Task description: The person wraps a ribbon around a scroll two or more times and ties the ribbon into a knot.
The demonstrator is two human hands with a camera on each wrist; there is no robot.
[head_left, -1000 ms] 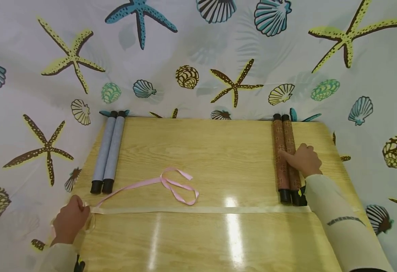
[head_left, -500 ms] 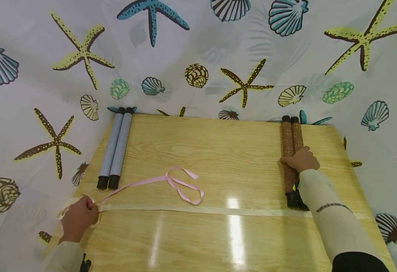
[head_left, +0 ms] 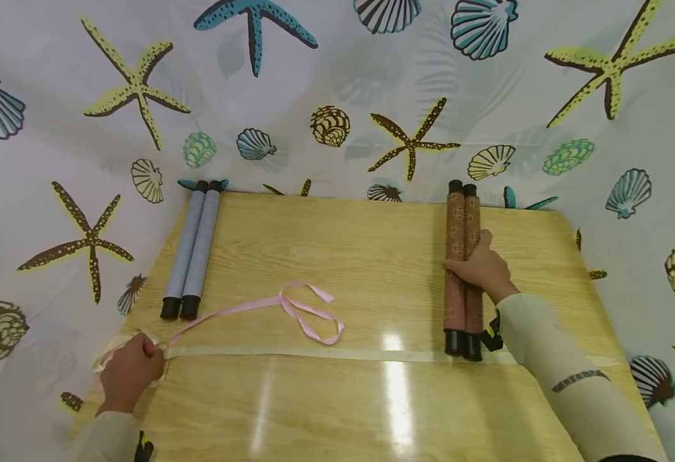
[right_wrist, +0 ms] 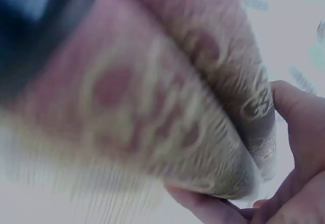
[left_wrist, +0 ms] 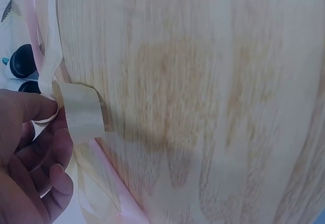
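At the table's left edge my left hand (head_left: 130, 373) pinches a cream ribbon (head_left: 314, 353) that runs across the table to the right. The left wrist view shows thumb and fingers of this hand (left_wrist: 38, 148) on a loop of the cream ribbon (left_wrist: 84, 113), with pink ribbon (left_wrist: 119, 188) beside it. My right hand (head_left: 484, 266) grips a pair of brown patterned scroll rolls (head_left: 455, 295) with black ends, their lower ends over the cream ribbon. In the right wrist view, fingers of the hand (right_wrist: 299, 153) wrap the two rolls (right_wrist: 147, 92).
Two grey-blue rolls (head_left: 193, 250) with black ends lie side by side at the table's left. A pink ribbon (head_left: 308, 314) lies looped near the middle of the wooden table (head_left: 326, 237). Behind stands a white cloth (head_left: 291, 122) printed with starfish and shells.
My right hand has moved the brown rolls to the left, away from the table's right side. The left hand keeps its hold on the cream ribbon. The head view has shifted slightly.
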